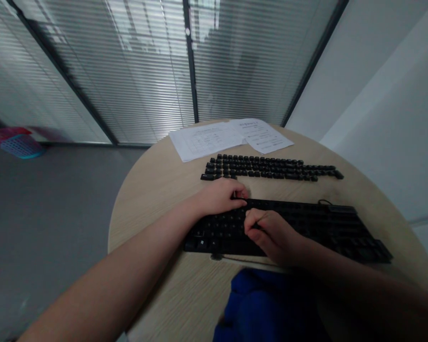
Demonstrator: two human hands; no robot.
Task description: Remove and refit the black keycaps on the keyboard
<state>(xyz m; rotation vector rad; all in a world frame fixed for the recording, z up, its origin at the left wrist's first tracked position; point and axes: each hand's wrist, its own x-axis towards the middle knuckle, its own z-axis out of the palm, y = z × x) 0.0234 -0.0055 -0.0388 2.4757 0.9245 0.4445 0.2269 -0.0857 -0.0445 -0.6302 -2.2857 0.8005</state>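
A black keyboard [306, 228] lies across the near side of a round wooden table [153, 190]. My left hand [221, 195] rests on the keyboard's far left corner with its fingers curled down over the top edge. My right hand [271, 235] sits on the keys just to the right, fingers bent into a pinch over the key field. What either hand's fingertips hold is hidden. Behind the keyboard, several loose black keycaps [271, 167] are laid out in rows shaped like a keyboard layout.
Two printed paper sheets [207, 140] [262, 135] lie at the table's far edge. A blue cloth [264, 304] shows at the near edge below the keyboard. Glass walls with blinds stand behind. A blue and red basket [17, 142] sits on the grey floor at left.
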